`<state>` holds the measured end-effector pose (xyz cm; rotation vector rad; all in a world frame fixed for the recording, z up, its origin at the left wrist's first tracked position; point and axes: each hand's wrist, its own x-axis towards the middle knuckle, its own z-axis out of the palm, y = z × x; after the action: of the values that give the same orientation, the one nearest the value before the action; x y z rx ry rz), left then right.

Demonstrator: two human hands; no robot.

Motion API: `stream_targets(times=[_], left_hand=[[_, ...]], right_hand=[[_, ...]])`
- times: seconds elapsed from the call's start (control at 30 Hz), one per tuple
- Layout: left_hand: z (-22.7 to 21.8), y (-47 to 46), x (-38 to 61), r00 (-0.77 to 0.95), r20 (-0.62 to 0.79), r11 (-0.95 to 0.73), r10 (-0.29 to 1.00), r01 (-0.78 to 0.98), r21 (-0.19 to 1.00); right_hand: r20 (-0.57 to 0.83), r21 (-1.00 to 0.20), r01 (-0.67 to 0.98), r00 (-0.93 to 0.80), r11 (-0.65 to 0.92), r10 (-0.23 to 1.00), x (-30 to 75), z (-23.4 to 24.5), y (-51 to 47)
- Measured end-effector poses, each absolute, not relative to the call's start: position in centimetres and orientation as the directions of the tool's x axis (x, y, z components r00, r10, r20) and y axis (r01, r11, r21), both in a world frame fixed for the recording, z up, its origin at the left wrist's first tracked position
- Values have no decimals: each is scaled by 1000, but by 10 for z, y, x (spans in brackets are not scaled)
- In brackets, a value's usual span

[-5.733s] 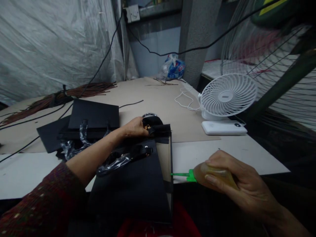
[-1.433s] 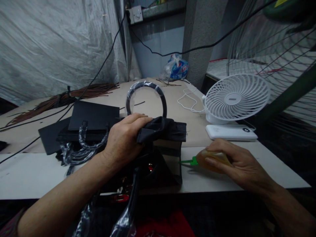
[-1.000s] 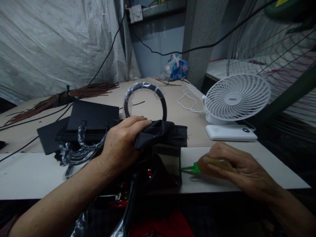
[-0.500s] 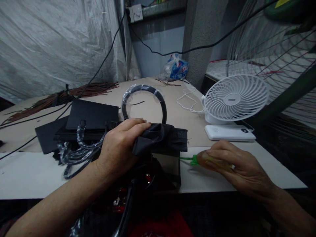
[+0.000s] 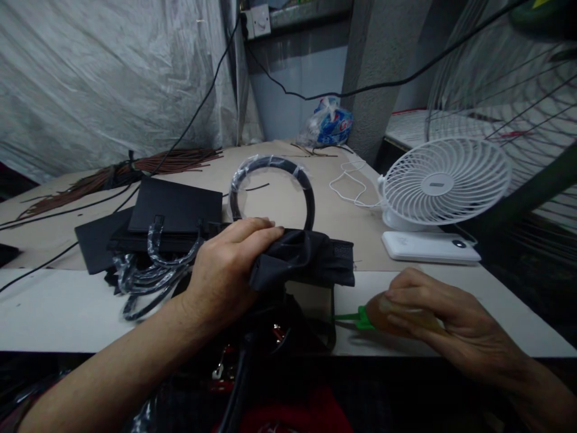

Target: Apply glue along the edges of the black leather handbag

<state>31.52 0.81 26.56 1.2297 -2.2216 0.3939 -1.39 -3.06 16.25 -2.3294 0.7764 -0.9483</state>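
Observation:
My left hand (image 5: 228,270) grips the folded-back black lining of an open black handbag (image 5: 311,255) at the table's front edge. The bag's round handle (image 5: 270,171), wrapped in clear plastic, stands up behind my fingers. My right hand (image 5: 433,313) is closed around a small amber glue bottle (image 5: 383,313). Its green nozzle (image 5: 349,317) points left and touches the bag's right side edge.
A stack of black handbags with plastic-wrapped handles (image 5: 171,222) lies to the left. A white desk fan (image 5: 444,183) and a white power bank (image 5: 430,248) stand at the right. Brown strips (image 5: 117,171) and cables lie at the back, near a blue-and-white plastic bag (image 5: 331,123).
5.7 s ago the bag lay flat with my left hand at its clasp. Now it stands open with its handle up and its lining gripped. The bottle's nozzle stays at the right edge.

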Motion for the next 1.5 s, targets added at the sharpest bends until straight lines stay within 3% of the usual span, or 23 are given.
stream_targets(times=[0.27, 0.57, 0.73, 0.93, 1.1, 1.27, 1.5], left_hand=[[265, 10, 313, -417, 596, 530, -687, -848, 18], [265, 14, 314, -426, 599, 538, -679, -843, 10], [264, 13, 313, -423, 602, 528, -677, -849, -2], [264, 11, 315, -410, 590, 516, -696, -856, 15], [263, 9, 314, -402, 589, 514, -701, -857, 27], [264, 11, 313, -405, 593, 516, -696, -856, 22], [265, 13, 313, -418, 597, 533, -685, -846, 20]], right_hand=[[396, -670, -343, 584, -658, -709, -18, 162, -28], [562, -542, -424, 458, -725, -689, -4, 168, -34], [394, -643, -419, 537, -641, -746, -12, 164, -34], [527, -579, -452, 426, -678, -735, -12, 153, -40], [474, -601, -434, 483, -671, -737, -14, 156, -43], [515, -591, -446, 432, -672, -740, -14, 155, -48], [389, -652, -438, 507, -618, -769, -15, 164, -39]])
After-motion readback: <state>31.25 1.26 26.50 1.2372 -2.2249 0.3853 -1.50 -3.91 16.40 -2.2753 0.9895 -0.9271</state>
